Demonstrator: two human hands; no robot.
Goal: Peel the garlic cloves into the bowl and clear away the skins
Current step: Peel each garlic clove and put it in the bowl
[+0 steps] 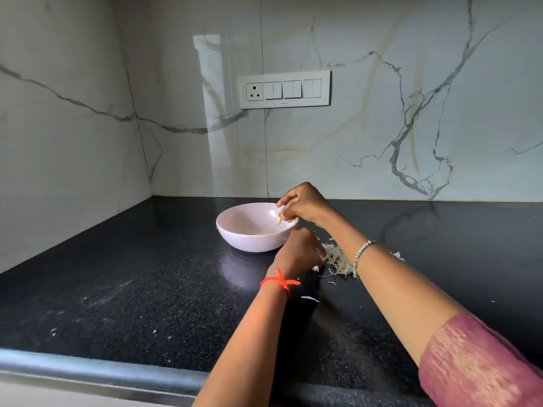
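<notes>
You are at the drop-off step. Your right hand (302, 205) hangs over the far right rim of the bowl (249, 242) and pinches a peeled garlic clove (279, 221) in its fingertips, just above the bowl's hollow. A few peeled cloves (264, 232) already lie below it. The next move looks like a simple release, with the fingers kept inside the rim so the clove falls in.

Your left hand (299, 251) sits nearer you, its curled fingers turned away; I cannot tell whether it holds anything. The skins (338, 259) are heaped just right of it, under your right forearm, with stray flakes nearer you. They are not yet cleared.

Left of both hands the desk (147, 289) offers room for sweeping. Its front edge (88, 368) is near you, and the walls close the far side and the left.
</notes>
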